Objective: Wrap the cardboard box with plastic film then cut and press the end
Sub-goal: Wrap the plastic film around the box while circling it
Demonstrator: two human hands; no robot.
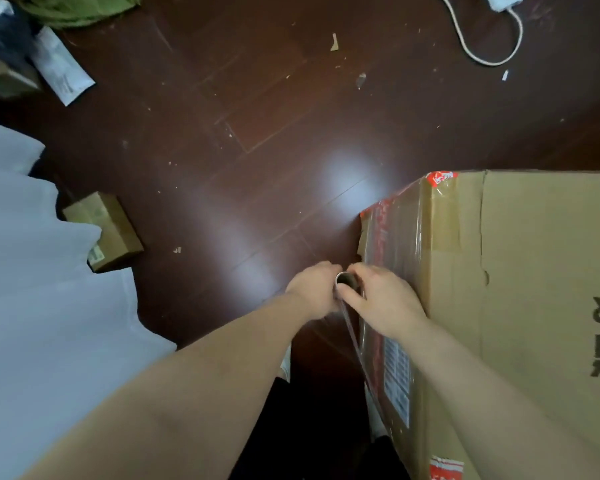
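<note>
A large cardboard box (534,271) stands on the floor at the right, its left side covered with clear plastic film (392,244). Beside that side I hold the film roll (343,280) upright; only its open tube end shows. My left hand (314,292) grips the roll from the left. My right hand (381,299) grips it from the right, thumb at the tube's rim. A strip of film runs from the roll down along the box's left face.
Dark wooden floor (257,168) with small scraps lies ahead. A small cardboard box (104,230) sits at the left by a pale cloth (32,289). A white cable (492,39) curls at the top right. A white packet (61,64) and green fabric (73,6) lie top left.
</note>
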